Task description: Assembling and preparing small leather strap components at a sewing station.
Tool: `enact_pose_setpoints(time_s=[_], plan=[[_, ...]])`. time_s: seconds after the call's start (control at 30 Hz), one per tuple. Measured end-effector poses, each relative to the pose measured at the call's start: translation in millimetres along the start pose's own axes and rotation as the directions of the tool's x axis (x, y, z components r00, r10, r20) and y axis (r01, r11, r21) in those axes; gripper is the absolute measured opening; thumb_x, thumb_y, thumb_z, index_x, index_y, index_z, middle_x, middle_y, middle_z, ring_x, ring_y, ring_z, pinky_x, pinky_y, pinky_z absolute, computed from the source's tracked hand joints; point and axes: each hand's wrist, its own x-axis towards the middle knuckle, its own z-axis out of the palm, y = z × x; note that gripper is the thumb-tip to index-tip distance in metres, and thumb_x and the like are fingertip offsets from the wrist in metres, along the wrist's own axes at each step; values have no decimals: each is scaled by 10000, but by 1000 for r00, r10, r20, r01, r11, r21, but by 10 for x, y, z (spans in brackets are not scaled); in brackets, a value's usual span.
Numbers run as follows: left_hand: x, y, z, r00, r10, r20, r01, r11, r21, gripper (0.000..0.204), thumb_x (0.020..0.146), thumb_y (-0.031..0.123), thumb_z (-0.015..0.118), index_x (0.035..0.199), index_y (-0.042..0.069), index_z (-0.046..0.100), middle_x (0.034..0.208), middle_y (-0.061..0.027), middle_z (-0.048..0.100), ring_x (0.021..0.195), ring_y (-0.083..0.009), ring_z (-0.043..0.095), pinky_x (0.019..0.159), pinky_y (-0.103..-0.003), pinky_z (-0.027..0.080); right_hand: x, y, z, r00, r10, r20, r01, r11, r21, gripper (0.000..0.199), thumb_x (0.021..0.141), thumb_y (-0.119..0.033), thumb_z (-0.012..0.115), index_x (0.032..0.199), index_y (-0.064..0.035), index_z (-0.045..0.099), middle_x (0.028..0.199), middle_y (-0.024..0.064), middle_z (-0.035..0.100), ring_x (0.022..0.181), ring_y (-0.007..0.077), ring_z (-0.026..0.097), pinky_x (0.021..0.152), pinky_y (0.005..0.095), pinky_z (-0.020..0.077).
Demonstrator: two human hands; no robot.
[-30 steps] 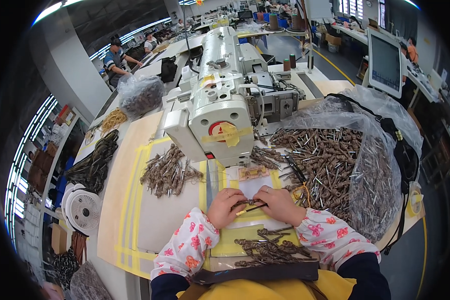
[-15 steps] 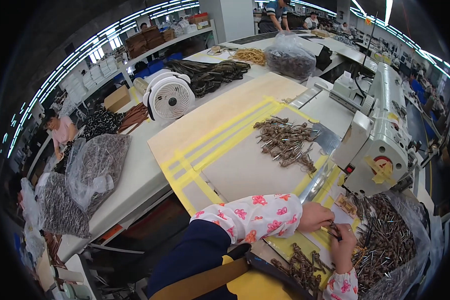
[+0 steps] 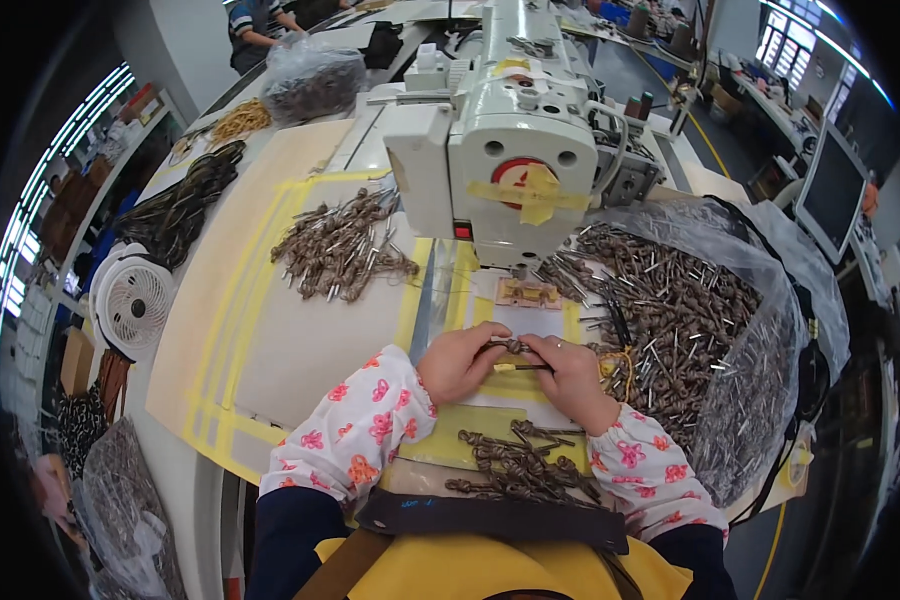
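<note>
In front of the sewing machine [image 3: 530, 150], I pinch a short brown knotted cord [image 3: 511, 346] between both hands. My left hand [image 3: 458, 362] grips its left end with fingers closed. My right hand [image 3: 573, 378] closes on the other end; below its fingers juts a thin dark piece with a yellow end [image 3: 507, 367], too small to name. Nearest my body lies a small pile of knotted brown cords [image 3: 520, 462]. A second pile of cords with metal tips [image 3: 342, 245] is on the board to the left.
Right of my hands, a large heap of metal-tipped cords [image 3: 670, 330] lies on an open clear plastic bag [image 3: 740, 420]. A small pinkish block [image 3: 528, 294] is below the machine head. A white fan [image 3: 133, 305] and dark straps [image 3: 180, 200] stand at the left; a monitor [image 3: 832, 190] at the right.
My view has swung to the right, so the machine and both hands now appear nearer the middle. Both hands still hold the knotted cord, now stretched level between them.
</note>
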Motion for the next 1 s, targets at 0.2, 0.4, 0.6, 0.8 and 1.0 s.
enact_pose_setpoints(time_s=[0.2, 0.4, 0.6, 0.8, 1.0], plan=[[40, 108, -29, 954, 297, -27, -276, 914, 298, 228, 765, 18, 609, 989, 52, 581, 743, -108, 573, 615, -278, 570, 554, -340, 449, -51, 90, -4, 992, 80, -94, -68, 990, 123, 221, 769, -46, 592, 989, -71, 601, 768, 120, 618, 661, 290, 602, 558, 356, 465], [307, 140, -32, 936, 347, 53, -338, 852, 400, 218, 735, -1, 614, 945, 52, 594, 713, -96, 557, 624, -275, 560, 565, -351, 441, -29, 143, -71, 970, 243, 8, -234, 925, 300, 202, 771, -90, 589, 970, -58, 601, 777, 154, 616, 684, 330, 596, 597, 388, 469], [255, -12, -79, 956, 294, -1, -288, 939, 189, 124, 762, 78, 651, 876, 43, 614, 734, -97, 597, 614, -275, 574, 546, -340, 441, -44, 31, -78, 986, 163, 20, -163, 985, 50, 216, 738, -110, 619, 949, -65, 602, 771, 105, 628, 690, 298, 609, 606, 391, 470], [252, -114, -267, 998, -60, -6, 60, 998, -12, 131, 802, 70, 625, 915, 3, 630, 682, -125, 609, 544, -178, 580, 500, -269, 431, 2, 82, -123, 993, 115, -1, -114, 986, 121, 315, 667, -84, 705, 965, -40, 613, 735, 59, 610, 639, 231, 601, 572, 327, 466], [221, -128, -187, 997, -53, 56, 43, 987, 156, 147, 798, 122, 638, 917, 35, 642, 661, -106, 613, 536, -169, 580, 506, -273, 439, 190, 256, -485, 982, 29, -184, -43, 996, -74, 211, 703, -44, 649, 911, -31, 615, 779, 109, 596, 654, 266, 596, 568, 351, 462]])
